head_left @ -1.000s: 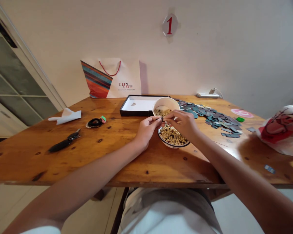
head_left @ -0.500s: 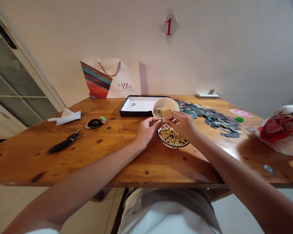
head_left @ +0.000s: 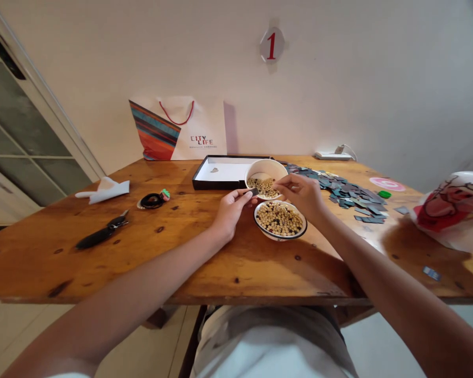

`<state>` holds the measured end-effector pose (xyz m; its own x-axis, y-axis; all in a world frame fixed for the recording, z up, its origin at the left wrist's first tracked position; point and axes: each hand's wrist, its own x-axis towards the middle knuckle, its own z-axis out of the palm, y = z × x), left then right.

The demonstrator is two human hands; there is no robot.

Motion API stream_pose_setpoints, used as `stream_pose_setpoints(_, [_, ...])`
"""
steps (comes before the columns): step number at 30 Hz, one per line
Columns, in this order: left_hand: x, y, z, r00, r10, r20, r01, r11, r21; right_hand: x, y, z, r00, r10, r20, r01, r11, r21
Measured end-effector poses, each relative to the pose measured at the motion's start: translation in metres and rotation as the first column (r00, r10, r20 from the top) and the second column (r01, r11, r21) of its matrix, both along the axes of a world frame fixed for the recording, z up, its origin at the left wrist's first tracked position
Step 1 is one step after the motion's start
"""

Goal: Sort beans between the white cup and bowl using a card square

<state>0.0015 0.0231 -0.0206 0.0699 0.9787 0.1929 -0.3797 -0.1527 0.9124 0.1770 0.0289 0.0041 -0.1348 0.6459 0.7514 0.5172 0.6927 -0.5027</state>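
My left hand (head_left: 229, 211) pinches a small dark flat piece (head_left: 254, 191) between thumb and fingers, close to the front of a white tub (head_left: 266, 167). Pale beans with some dark ones lie in the bottom of that tub. My right hand (head_left: 302, 193) hovers at the tub's right side, its fingertips pressed together over the rim; whatever they hold is too small to make out. Below and between both hands stands a dark-rimmed bowl (head_left: 256, 223) filled with pale and dark beans (head_left: 280, 218).
Behind the tub lies a black-edged white box lid (head_left: 228, 170). Many dark flat pieces (head_left: 342, 189) are heaped at the right, near a green cap (head_left: 384, 194) and a plastic bag (head_left: 455, 210). Leftward are keys (head_left: 102, 232), a black coil (head_left: 152, 200) and white paper (head_left: 110, 190). A paper bag (head_left: 193, 128) stands behind.
My hands have moved apart: the right has drawn away to the right, off the left fingertips. The dark piece in my left hand now shows, and more of the bowl is visible.
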Motion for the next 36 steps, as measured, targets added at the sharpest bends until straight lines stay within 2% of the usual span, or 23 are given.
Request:
stream_pose_setpoints(7, [-0.001,0.0,0.0,1.0,0.006,-0.01,-0.006,1.0,-0.007,-0.002,-0.005,0.003,0.999,0.022,-0.049,-0.022,1.0,0.013])
stream_pose_setpoints(14, [-0.001,0.002,-0.002,1.0,-0.005,-0.019,0.004,1.0,-0.027,0.0,-0.001,-0.001,0.998,-0.028,-0.058,0.028,1.0,0.009])
stream_pose_setpoints(17, [-0.001,0.003,-0.004,1.0,0.004,-0.022,-0.004,1.0,-0.022,0.0,0.0,-0.001,0.998,-0.06,0.032,0.059,0.997,0.046])
stream_pose_setpoints(20, [0.0,0.002,-0.004,1.0,0.006,-0.022,-0.007,1.0,-0.011,-0.002,0.0,0.0,0.976,-0.095,0.197,0.074,0.991,0.114])
stream_pose_setpoints(22, [0.0,0.002,-0.004,1.0,-0.001,-0.024,0.001,1.0,-0.01,-0.004,0.001,0.001,0.942,-0.097,0.321,0.056,0.989,0.134])
stream_pose_setpoints(27, [0.001,0.0,-0.002,0.999,-0.026,-0.03,0.025,0.999,-0.037,-0.006,0.002,0.002,0.814,-0.036,0.58,-0.01,0.997,0.077])
stream_pose_setpoints(30, [0.001,0.0,-0.002,0.999,-0.032,-0.033,0.031,0.998,-0.053,-0.004,0.003,0.001,0.78,-0.029,0.626,-0.022,0.997,0.073])
stream_pose_setpoints(36, [0.001,-0.001,-0.001,0.998,-0.036,-0.044,0.033,0.997,-0.07,-0.003,0.006,-0.001,0.809,-0.029,0.587,-0.015,0.998,0.069])
